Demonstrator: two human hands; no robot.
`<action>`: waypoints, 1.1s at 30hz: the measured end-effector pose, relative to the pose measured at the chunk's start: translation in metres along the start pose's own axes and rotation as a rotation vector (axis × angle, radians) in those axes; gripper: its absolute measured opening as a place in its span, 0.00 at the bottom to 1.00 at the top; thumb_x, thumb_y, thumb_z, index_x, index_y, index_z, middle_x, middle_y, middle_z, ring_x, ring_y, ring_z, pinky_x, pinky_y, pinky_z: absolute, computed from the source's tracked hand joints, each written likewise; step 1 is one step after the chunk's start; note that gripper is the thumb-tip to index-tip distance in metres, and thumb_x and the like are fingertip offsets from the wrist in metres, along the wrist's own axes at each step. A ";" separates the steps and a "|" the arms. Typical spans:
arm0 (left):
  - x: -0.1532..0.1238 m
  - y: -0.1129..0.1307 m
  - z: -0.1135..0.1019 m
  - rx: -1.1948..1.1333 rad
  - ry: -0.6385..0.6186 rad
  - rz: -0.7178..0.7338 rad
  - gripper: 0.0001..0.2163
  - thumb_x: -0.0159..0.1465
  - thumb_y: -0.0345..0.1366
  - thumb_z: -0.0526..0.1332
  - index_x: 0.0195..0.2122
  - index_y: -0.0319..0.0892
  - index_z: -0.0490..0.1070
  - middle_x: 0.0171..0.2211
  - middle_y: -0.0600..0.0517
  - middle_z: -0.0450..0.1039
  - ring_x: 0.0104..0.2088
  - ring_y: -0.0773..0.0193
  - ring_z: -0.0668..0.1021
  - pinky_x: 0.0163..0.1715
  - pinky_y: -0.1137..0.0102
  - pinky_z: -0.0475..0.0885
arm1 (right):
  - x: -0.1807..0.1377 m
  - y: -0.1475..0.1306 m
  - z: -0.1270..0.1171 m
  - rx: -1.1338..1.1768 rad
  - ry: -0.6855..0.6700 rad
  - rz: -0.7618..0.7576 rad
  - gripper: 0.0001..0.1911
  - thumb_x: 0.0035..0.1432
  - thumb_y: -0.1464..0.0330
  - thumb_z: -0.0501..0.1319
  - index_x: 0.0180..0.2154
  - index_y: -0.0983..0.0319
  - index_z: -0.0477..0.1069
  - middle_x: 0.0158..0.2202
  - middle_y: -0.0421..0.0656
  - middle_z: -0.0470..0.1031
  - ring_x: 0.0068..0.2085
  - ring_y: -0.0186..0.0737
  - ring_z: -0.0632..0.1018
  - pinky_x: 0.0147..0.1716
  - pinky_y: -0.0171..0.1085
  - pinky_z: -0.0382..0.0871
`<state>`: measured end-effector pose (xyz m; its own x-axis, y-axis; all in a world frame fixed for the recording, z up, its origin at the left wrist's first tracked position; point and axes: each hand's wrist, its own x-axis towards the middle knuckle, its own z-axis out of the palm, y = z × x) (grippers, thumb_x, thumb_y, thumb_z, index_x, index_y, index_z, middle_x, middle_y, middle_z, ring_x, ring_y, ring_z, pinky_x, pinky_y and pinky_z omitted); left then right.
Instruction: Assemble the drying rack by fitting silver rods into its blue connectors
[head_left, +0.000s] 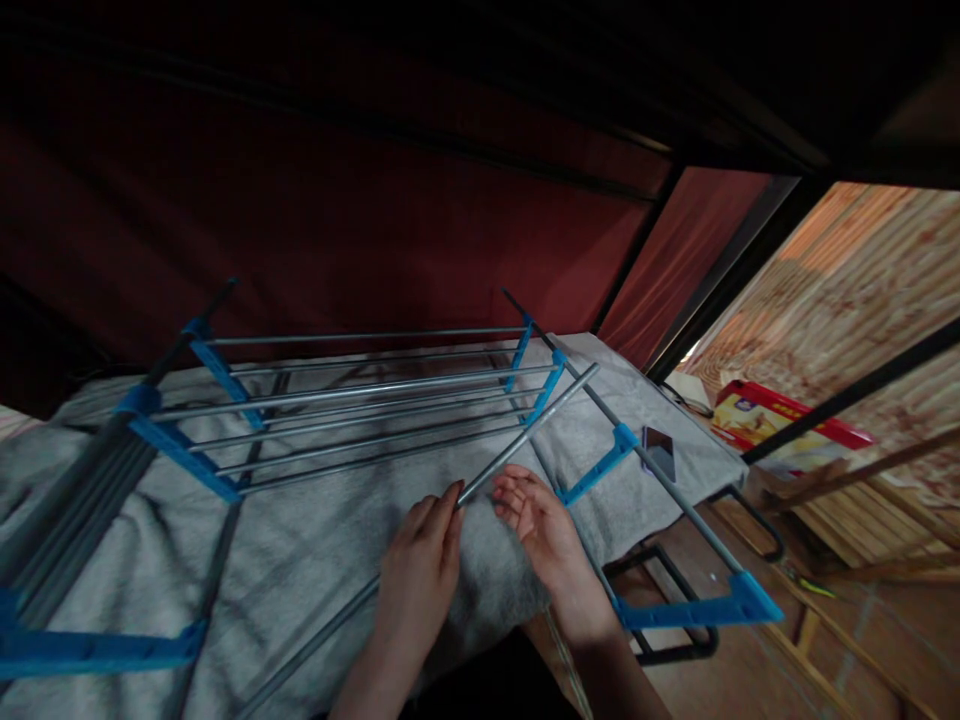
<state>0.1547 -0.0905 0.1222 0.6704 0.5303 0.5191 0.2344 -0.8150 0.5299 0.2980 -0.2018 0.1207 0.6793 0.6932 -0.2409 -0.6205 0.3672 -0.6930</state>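
My left hand (421, 550) is closed around a thin grey metal tube (529, 432), which slants from the lower left up to the right. Fingers apart and slightly curled, my right hand (541, 525) is just beside the tube with nothing in it. In front of both hands lies a rack frame (352, 386) of grey tubes joined by blue plastic brackets (187, 455). Several crosswise tubes span its two sides. Another blue bracket (600, 465) is on the right side rail, and one more blue bracket (701, 612) is near my right forearm.
Grey cloth (300, 590) covers the surface beneath the frame. More tubes (79, 510) lie bunched at the left. A phone (659, 452) rests by the right rail. Beyond it are a red and yellow box (780, 425) and a dark metal post (739, 275). Dark red fabric (337, 230) hangs behind.
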 end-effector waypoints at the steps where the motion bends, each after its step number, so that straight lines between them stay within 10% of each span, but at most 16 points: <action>1: -0.001 0.000 0.002 0.025 -0.012 0.012 0.18 0.78 0.41 0.49 0.59 0.42 0.75 0.40 0.48 0.81 0.40 0.58 0.84 0.38 0.66 0.79 | 0.001 -0.003 0.000 0.004 0.010 -0.017 0.14 0.52 0.67 0.74 0.42 0.59 0.81 0.41 0.44 0.85 0.41 0.39 0.82 0.41 0.36 0.77; 33: -0.086 -0.089 0.022 0.488 -0.326 -0.087 0.16 0.70 0.25 0.52 0.49 0.42 0.79 0.42 0.46 0.82 0.42 0.53 0.83 0.43 0.61 0.78 | 0.062 0.071 -0.081 -0.058 0.250 0.025 0.14 0.45 0.65 0.77 0.31 0.57 0.75 0.32 0.39 0.81 0.38 0.41 0.81 0.45 0.43 0.79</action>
<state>0.0915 -0.0691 0.0158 0.7976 0.5641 0.2135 0.5434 -0.8257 0.1514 0.3279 -0.1828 0.0008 0.7441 0.5240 -0.4144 -0.6198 0.3103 -0.7208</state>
